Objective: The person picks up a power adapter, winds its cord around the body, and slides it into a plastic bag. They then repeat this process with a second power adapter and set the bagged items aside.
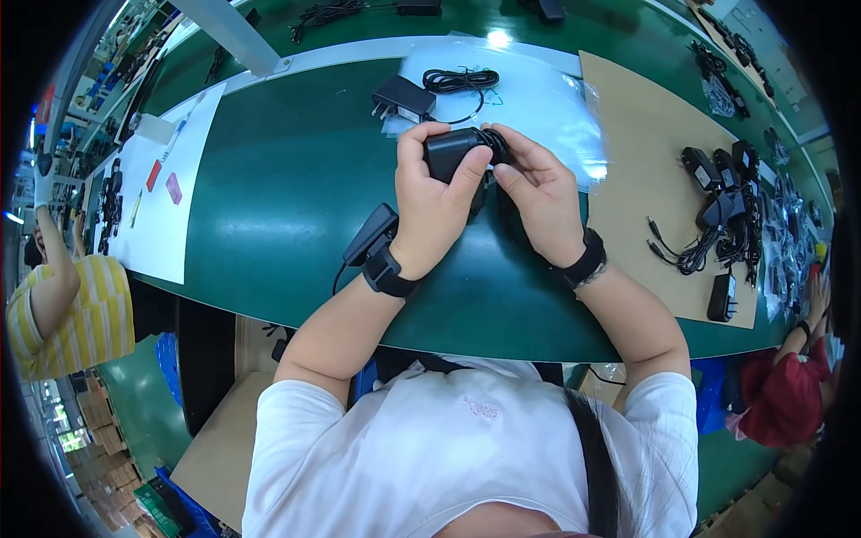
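A black power adapter [450,156] is held up over a green table [287,197], near the picture's upper middle. The person's left hand [430,193] grips it, thumb on one side, curled fingers on the other. The right hand [545,197] pinches its bundled cable [494,148] between thumb and bent fingers.

From the held adapter, at eleven o'clock, a second black adapter [401,97] lies on clear plastic bags [547,108], its coiled cord [460,82] at twelve. At three, a brown cardboard sheet [628,170] bears a cluster of black adapters [725,193]. At nine lies a white sheet [166,233] with a red block [153,175] and a pink block [174,188].
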The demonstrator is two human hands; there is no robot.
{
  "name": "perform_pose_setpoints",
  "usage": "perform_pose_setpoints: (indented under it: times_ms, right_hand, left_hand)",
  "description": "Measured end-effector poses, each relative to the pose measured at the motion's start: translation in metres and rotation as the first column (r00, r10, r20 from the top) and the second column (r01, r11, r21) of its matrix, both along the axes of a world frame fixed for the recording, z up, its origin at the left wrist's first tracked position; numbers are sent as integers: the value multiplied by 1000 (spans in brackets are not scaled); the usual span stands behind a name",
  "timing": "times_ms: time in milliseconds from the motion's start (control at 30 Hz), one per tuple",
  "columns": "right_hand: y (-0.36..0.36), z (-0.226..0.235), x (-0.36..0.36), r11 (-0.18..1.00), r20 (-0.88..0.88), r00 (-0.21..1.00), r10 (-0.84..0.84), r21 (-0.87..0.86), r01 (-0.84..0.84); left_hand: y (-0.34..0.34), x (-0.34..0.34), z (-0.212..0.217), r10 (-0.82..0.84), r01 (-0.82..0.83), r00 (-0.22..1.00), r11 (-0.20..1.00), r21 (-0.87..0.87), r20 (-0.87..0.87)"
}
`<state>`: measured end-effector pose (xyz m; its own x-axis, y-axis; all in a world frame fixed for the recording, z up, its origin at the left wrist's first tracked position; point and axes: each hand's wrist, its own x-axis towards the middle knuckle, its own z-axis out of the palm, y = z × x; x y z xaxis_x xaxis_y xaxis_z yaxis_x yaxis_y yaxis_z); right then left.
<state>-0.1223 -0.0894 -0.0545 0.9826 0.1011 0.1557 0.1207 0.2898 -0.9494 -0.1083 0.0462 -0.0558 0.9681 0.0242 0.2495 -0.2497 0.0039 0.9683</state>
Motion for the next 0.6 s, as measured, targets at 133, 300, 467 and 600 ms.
perform_pose_setpoints:
  times_ms: [133, 300, 467, 600]
  right_hand:
    - [8, -4, -9, 959, 111, 992, -51, -271, 80]
    - [8, -11, -15, 956, 238, 970, 53, -293, 20]
    - [5, -6, -15, 961, 186, 966, 179, -242, -132]
    - [7, -5, -9, 966, 255, 937, 238, -168, -199]
  left_hand:
    - [-8, -6, -6, 82, -87, 994, 994, 65, 79]
    - [-4, -5, -9, 29, -25, 995, 999, -44, 92]
    - [1, -6, 7, -77, 77, 996, 997, -3, -37]
    - [10, -2, 15, -126, 86, 979, 969, -233, -158]
